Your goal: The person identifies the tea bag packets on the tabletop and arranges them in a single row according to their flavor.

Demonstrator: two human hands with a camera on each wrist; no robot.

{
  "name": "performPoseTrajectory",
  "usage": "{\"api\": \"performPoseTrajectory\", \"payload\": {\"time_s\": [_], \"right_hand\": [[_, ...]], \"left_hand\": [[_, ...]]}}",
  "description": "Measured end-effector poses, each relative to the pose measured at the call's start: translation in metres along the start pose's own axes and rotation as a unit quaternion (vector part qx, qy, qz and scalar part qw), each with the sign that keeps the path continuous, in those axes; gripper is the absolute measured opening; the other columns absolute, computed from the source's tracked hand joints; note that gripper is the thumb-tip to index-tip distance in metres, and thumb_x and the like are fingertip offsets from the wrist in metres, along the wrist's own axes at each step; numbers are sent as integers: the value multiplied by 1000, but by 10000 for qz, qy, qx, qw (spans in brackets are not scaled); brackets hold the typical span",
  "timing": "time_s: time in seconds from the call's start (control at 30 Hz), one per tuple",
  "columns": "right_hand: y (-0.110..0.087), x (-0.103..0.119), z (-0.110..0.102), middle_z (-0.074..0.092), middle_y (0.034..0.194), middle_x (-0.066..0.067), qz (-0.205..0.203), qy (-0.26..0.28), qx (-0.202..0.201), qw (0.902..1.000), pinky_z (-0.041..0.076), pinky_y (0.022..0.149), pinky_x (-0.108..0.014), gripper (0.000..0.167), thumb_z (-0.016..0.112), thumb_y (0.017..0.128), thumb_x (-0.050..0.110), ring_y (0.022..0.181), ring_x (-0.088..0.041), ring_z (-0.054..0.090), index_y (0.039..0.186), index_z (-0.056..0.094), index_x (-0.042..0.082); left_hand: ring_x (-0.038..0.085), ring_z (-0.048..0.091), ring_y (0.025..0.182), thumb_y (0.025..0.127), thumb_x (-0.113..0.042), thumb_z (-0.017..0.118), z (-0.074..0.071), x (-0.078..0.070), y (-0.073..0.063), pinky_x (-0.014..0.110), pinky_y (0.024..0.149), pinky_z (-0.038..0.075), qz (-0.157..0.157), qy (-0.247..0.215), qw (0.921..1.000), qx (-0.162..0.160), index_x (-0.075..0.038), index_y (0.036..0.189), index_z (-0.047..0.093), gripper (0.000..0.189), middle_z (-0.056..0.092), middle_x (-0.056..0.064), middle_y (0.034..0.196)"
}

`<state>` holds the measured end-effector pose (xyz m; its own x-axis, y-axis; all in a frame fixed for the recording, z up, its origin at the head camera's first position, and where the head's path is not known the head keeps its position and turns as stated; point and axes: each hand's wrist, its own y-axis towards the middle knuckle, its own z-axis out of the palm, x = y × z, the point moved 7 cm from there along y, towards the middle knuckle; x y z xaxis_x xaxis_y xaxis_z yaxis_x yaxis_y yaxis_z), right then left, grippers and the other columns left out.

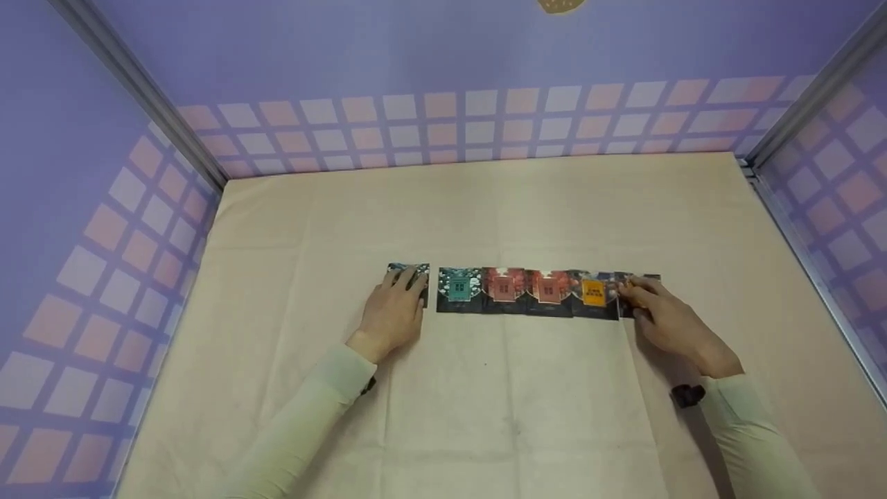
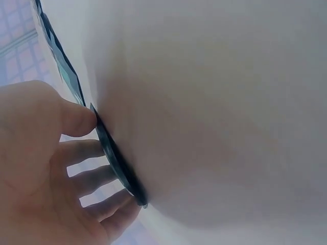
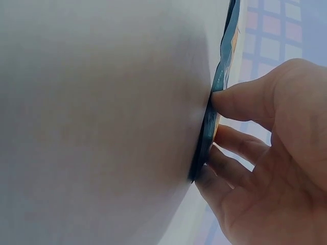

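Observation:
Several small square printed packets lie in a row on the cloth. My left hand [image 1: 393, 312] rests on the leftmost packet [image 1: 424, 294]. In the left wrist view its fingers are spread over the packet's top [image 2: 120, 166], with the thumb at the near edge. Beside it lie a green-labelled packet [image 1: 459, 287], two red-labelled packets [image 1: 504, 287] and an orange-labelled packet [image 1: 594, 292]. My right hand [image 1: 675, 322] holds the rightmost packet [image 1: 626, 308], mostly hidden under the fingers. In the right wrist view the thumb and bent fingers are on that packet [image 3: 205, 132].
A pale cloth [image 1: 443, 395] with fold lines covers the table. Purple walls with pink and white squares [image 1: 443, 132] stand at the back and both sides. A narrow gap separates the leftmost packet from the others, which lie edge to edge or slightly overlapping.

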<state>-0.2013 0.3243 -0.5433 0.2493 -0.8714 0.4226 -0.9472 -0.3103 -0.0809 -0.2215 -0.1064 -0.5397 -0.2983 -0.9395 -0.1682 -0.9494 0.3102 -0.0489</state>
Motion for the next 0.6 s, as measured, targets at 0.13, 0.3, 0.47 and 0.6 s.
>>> {"api": "performPoseTrajectory", "payload": {"time_s": [0.13, 0.3, 0.47, 0.6], "right_hand": [[-1, 0, -1, 39, 162, -32, -50, 7, -34, 10000, 46, 108, -73, 51, 53, 105, -1, 142, -60, 46, 156, 49, -4], [-1, 0, -2, 39, 161, -32, -189, -32, -81, 9998, 49, 105, -72, 51, 52, 105, -1, 140, -60, 48, 156, 49, -6], [0, 0, 1, 37, 163, -31, -83, -12, -24, 10000, 47, 107, -73, 52, 51, 105, -1, 142, -60, 45, 157, 48, -5], [0, 0, 0, 38, 162, -31, -79, 41, -58, 9999, 46, 109, -73, 52, 53, 105, -2, 142, -60, 45, 157, 49, -4]], "left_hand": [[46, 40, 154, 112, -25, 50, 0, -8, 1, 60, 121, 43, 74, -15, 10000, 7, -7, 161, 48, 52, 43, 19, 168], [45, 42, 152, 112, -25, 51, -2, -15, 0, 61, 119, 45, 189, 17, 9998, -83, -6, 159, 50, 51, 45, 19, 166], [45, 43, 151, 112, -25, 51, -2, -17, -1, 60, 118, 46, 224, 5, 9997, -88, -6, 159, 50, 51, 46, 19, 165], [44, 43, 151, 112, -26, 51, -2, -18, -2, 60, 117, 46, 221, -15, 9997, -68, -6, 159, 50, 51, 45, 19, 166]]}}
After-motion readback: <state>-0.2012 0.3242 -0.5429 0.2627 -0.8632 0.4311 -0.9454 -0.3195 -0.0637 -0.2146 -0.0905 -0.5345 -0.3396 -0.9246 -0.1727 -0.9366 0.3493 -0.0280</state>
